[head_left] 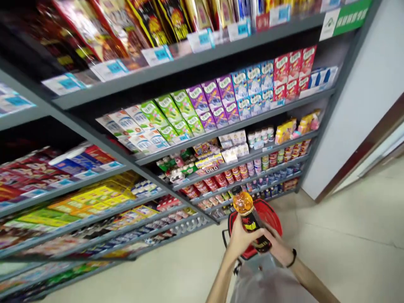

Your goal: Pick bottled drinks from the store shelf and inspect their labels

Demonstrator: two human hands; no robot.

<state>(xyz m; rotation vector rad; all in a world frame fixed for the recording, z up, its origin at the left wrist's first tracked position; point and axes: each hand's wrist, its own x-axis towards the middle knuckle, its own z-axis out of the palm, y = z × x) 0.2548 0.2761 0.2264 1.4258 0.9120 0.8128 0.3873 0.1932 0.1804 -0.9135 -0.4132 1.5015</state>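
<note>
A bottle of amber drink [251, 223] with a dark cap and a black label with red and yellow print is in front of my body, tilted with its cap toward the shelves. My left hand [241, 237] is closed around its left side, the thumb lying across the label. On the other side my right hand [277, 244], with a dark band at the wrist, grips the lower part, its fingers partly hidden behind the bottle. Below and beyond the bottle shows a red basket [270, 213] with a black handle; its contents are hidden.
Grey shelves [195, 145] with price tags run along the left and front. They carry purple drink cartons [214, 99], green cartons [167, 111], small bottles and yellow packs [104, 189]. A white wall [344, 118] ends the shelving at the right. Pale floor [347, 227] lies below.
</note>
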